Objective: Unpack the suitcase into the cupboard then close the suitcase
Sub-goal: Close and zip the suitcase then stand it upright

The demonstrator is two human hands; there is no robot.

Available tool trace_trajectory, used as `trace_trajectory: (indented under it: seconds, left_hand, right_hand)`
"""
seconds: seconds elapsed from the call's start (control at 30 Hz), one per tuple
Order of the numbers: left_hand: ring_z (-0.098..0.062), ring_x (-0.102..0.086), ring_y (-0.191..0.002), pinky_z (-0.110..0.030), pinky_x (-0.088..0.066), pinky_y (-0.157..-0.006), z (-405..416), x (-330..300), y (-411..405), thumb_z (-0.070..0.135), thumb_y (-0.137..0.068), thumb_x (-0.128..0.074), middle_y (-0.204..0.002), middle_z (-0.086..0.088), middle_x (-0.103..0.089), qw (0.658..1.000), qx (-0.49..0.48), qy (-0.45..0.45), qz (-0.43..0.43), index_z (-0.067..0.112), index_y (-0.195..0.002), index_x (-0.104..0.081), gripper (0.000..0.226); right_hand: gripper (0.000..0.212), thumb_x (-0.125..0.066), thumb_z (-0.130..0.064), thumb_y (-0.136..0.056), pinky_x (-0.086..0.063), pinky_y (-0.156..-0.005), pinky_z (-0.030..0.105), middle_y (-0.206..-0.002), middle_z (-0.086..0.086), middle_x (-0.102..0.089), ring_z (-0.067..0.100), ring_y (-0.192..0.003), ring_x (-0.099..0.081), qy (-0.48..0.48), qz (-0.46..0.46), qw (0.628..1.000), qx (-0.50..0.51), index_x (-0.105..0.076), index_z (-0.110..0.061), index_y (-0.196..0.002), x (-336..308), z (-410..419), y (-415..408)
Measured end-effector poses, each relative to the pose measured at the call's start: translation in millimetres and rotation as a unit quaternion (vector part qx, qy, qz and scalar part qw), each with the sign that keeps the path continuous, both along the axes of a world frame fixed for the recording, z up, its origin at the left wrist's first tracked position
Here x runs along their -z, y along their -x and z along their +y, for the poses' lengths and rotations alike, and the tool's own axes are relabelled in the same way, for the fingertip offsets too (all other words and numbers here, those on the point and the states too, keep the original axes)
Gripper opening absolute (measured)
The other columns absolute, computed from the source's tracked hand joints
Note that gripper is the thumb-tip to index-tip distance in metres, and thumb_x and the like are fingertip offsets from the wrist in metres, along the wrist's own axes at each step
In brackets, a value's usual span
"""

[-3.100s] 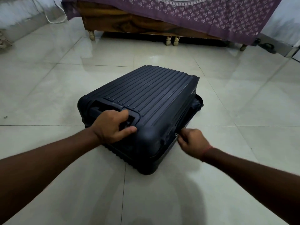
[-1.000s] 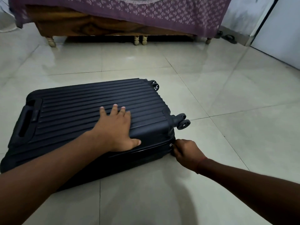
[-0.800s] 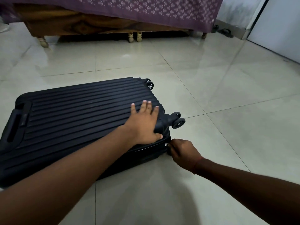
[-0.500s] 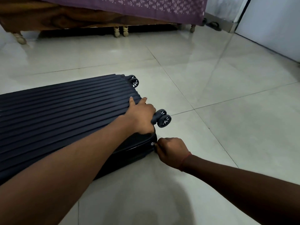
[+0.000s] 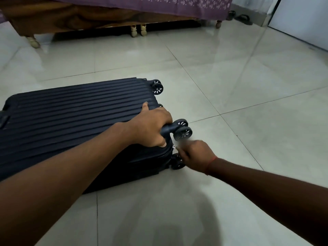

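Since half a second ago the left hand [image 5: 150, 125] has slid to the wheel-end corner of the dark navy ribbed hard-shell suitcase [image 5: 74, 119], and the right hand [image 5: 195, 153] has followed the seam round that corner. The suitcase lies flat, lid down, on the pale glossy tiled floor [image 5: 230, 86]. The left hand's fingers curl over the corner, gripping it beside the black twin caster wheel [image 5: 182, 129]. The right hand, motion-blurred, pinches the small metal zip pull [image 5: 174, 147] at the seam just below that wheel. Beyond the suitcase stands a wooden bed [image 5: 79, 18] draped in purple patterned cloth [image 5: 168, 4].
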State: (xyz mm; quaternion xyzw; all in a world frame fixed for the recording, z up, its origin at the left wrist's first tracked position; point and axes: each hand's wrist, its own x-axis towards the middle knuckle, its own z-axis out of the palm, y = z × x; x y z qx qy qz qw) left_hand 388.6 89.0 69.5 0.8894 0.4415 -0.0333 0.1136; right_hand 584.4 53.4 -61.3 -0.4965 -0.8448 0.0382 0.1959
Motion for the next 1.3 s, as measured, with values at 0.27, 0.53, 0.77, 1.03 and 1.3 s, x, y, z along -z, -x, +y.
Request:
trace_trajectory:
  seconds: [0.27, 0.53, 0.77, 1.03, 1.3]
  left_hand:
    - [0.002, -0.004, -0.143, -0.056, 0.014, -0.115, -39.6, -6.4, 43.5, 0.032, -0.072, -0.076, -0.138, 0.014, -0.044, 0.990, 0.117, 0.034, 0.068, 0.023, -0.132, -0.050, 0.065]
    - [0.005, 0.012, -0.143, -0.033, 0.021, -0.113, -77.5, -19.3, 127.2, 0.014, -0.079, -0.063, -0.132, 0.020, -0.049, 0.984, 0.107, 0.061, 0.128, 0.027, -0.118, -0.059, 0.041]
    - [-0.011, -0.065, -0.097, -0.033, -0.053, -0.080, -69.7, -30.9, 137.3, 0.019, -0.067, -0.047, -0.080, 0.009, -0.070, 0.999, -0.010, -0.028, -0.034, 0.019, -0.073, -0.072, 0.026]
    - [-0.041, 0.010, -0.146, -0.076, -0.005, -0.106, -34.0, 11.1, 92.8, 0.042, -0.078, -0.071, -0.160, -0.010, 0.017, 0.969, -0.206, -0.007, 0.134, 0.029, -0.151, 0.017, 0.115]
    - [-0.037, -0.002, -0.147, -0.070, -0.016, -0.110, -43.7, -0.3, 108.2, 0.033, -0.083, -0.067, -0.162, -0.007, 0.004, 0.973, -0.208, -0.023, 0.092, 0.027, -0.152, 0.001, 0.097]
  right_hand:
    - [0.031, -0.051, -0.041, -0.086, -0.046, -0.066, 0.035, -0.091, 0.011, -0.069, 0.036, -0.083, -0.064, 0.067, -0.084, 0.993, -0.053, -0.063, -0.013, -0.092, -15.0, 20.6, 26.0]
    - [0.018, -0.058, -0.026, -0.087, -0.041, -0.045, 0.027, -0.060, 0.008, -0.062, 0.031, -0.049, -0.059, -0.056, -0.064, 0.990, -0.111, -0.058, -0.016, -0.072, -5.3, 30.1, 82.7]
    - [0.018, -0.047, -0.020, -0.083, -0.029, -0.041, 0.023, -0.051, 0.012, -0.051, 0.033, -0.040, -0.047, -0.092, 0.041, 0.984, -0.149, -0.049, -0.010, -0.068, 4.2, 8.2, 127.4]
    - [0.029, -0.041, -0.026, -0.082, -0.028, -0.038, 0.023, -0.046, 0.009, -0.051, 0.034, -0.034, -0.046, -0.099, -0.046, 0.991, -0.079, -0.048, -0.010, -0.059, 6.2, 6.2, 115.4]
    - [0.035, -0.040, -0.030, -0.082, -0.036, -0.040, 0.023, -0.047, 0.007, -0.056, 0.030, -0.040, -0.052, -0.122, -0.081, 0.987, -0.073, -0.051, -0.012, -0.054, -4.1, 31.8, 113.3]
